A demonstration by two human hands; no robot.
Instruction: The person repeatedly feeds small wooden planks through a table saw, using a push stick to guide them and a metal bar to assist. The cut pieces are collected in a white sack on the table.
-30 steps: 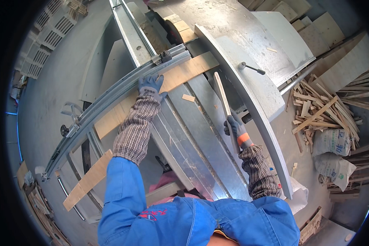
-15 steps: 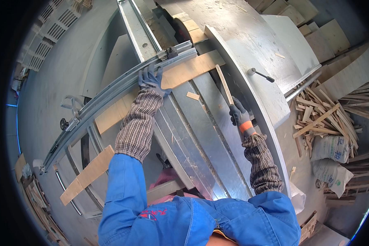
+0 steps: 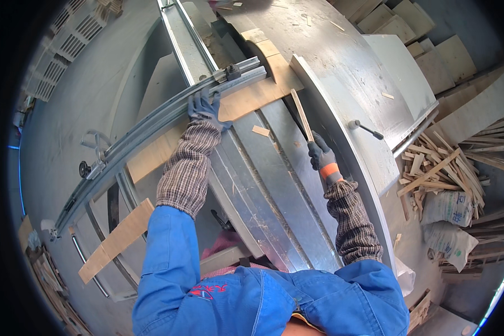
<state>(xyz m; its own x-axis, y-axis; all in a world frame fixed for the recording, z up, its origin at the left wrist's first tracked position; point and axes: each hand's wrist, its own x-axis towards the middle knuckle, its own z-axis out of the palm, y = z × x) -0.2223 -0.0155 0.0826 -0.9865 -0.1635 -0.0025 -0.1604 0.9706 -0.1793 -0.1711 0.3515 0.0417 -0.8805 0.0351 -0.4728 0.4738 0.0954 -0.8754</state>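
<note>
My left hand (image 3: 207, 109), in a grey work glove, lies with spread fingers over a long wooden board (image 3: 249, 101) and the metal crosscut fence (image 3: 176, 106) behind it. My right hand (image 3: 321, 151), gloved with an orange cuff, is closed round a narrow wooden stick (image 3: 301, 112). The stick points away from me, its far tip close to the board's right end. More flat wooden pieces (image 3: 269, 47) lie beyond that end, beside a dark curved part. A small wood offcut (image 3: 260, 130) rests on the grooved metal saw table (image 3: 252, 185) between my hands.
A long metal rip fence (image 3: 341, 129) with a lever handle (image 3: 367, 130) runs along the right. Another board (image 3: 117, 241) lies across the frame at left. Right of the machine are a pile of wood strips (image 3: 448, 173), white sacks (image 3: 448, 210) and stacked panels (image 3: 453, 59).
The rip fence and its lever handle sit nearer to me, and more wood shows beyond the board's right end. My right hand has shifted slightly left with the stick; my left hand stays put.
</note>
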